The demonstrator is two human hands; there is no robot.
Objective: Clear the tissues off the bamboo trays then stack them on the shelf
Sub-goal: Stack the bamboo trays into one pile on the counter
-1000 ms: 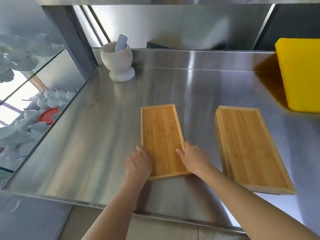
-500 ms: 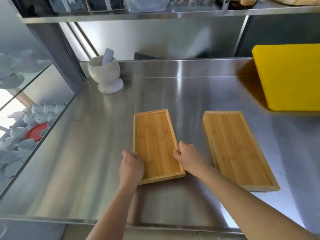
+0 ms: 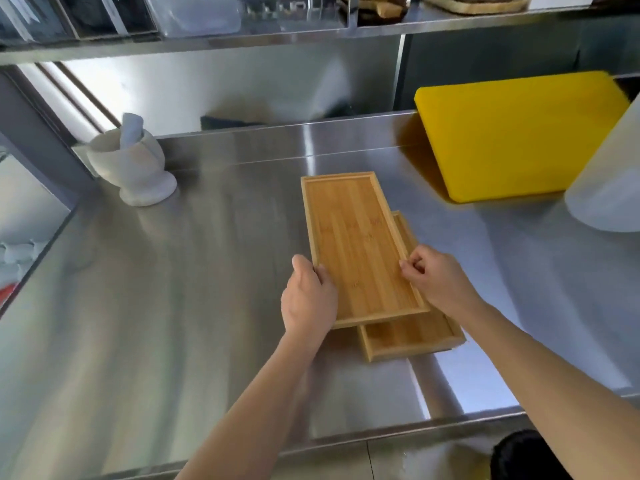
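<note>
Two trays, no tissues in view: the top tray (image 3: 360, 247), pinched at its sides by the left hand (image 3: 308, 299) and right hand (image 3: 440, 282), sits askew over the lower tray (image 3: 412, 332) on the tabletop (image 3: 173, 306). Stacking is underway; squaring the edges likely comes next.

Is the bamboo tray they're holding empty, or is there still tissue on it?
Empty. The upper rectangular bamboo tray, gripped by the left hand and right hand, shows only bare wood grain.
</note>
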